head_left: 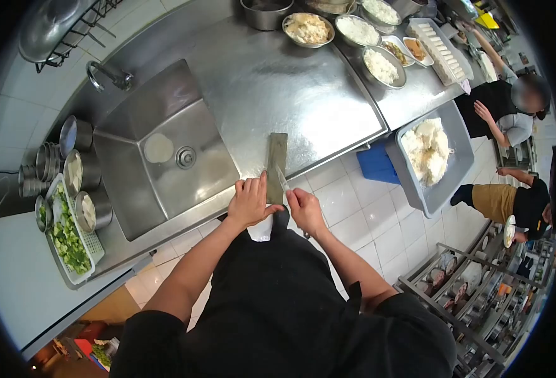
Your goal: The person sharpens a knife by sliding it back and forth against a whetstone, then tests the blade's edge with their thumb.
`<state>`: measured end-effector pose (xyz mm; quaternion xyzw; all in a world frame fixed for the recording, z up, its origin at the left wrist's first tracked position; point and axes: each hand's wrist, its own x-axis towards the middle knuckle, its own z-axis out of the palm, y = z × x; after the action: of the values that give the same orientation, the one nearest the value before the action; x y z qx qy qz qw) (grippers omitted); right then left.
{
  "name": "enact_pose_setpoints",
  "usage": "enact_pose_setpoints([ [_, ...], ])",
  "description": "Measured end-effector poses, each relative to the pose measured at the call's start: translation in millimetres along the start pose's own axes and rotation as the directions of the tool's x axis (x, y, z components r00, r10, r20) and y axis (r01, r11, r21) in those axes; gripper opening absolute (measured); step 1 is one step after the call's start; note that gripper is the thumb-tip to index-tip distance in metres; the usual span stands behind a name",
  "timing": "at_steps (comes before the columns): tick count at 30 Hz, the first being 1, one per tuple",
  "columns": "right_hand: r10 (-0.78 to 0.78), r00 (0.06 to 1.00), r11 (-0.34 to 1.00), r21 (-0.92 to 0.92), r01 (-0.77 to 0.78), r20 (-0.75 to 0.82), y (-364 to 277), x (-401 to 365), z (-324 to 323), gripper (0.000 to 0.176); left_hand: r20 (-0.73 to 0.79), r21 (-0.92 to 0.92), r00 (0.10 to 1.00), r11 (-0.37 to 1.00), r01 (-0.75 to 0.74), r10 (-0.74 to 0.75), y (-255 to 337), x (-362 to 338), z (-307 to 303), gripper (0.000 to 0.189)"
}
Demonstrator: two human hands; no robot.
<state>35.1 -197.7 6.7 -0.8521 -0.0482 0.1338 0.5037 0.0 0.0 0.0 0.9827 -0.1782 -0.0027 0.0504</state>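
Observation:
A long grey-brown whetstone (278,150) lies at the counter's front edge, beside the sink's right side. My left hand (249,200) is at its near left part, index finger along its side and thumb across its near end, bracing it. In my right hand (307,210) is a knife (280,175), its fingers closed round the handle. The blade points away from me and lies over the stone; whether its edge touches cannot be made out.
Left is a steel sink (127,208) with a tap (111,77). A basket of chopped greens (70,236) stands beyond it. Bowls of rice (382,66) sit at the back right. A grey tub (410,179) stands right; two people (511,198) work farther off.

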Motion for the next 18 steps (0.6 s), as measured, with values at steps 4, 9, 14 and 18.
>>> enact_pose_setpoints([
  [4, -0.015, 0.999, 1.000, -0.020, 0.014, -0.050, -10.7, 30.4, 9.2, 0.034, -0.105, -0.108, 0.994, 0.993, -0.037, 0.026, 0.0, -11.6, -2.0, 0.084],
  [9, 0.029, 1.000, 1.000, 0.009, -0.029, 0.002, -3.7, -21.8, 3.3, 0.033, -0.142, -0.221, 0.986, 0.974, 0.054, -0.087, 4.8, -1.1, -3.9, 0.065],
  [14, -0.028, 0.994, 1.000, -0.015, 0.026, -0.102, -6.0, 35.0, 9.8, 0.032, -0.192, -0.191, 0.974, 0.978, 0.085, -0.122, 12.0, 2.3, -0.2, 0.058],
  [18, -0.040, 0.996, 0.999, 0.006, 0.040, -0.081, -0.7, -17.5, 10.9, 0.032, -0.182, -0.149, 0.973, 0.982, 0.114, -0.141, 9.7, 5.6, -0.1, 0.057],
])
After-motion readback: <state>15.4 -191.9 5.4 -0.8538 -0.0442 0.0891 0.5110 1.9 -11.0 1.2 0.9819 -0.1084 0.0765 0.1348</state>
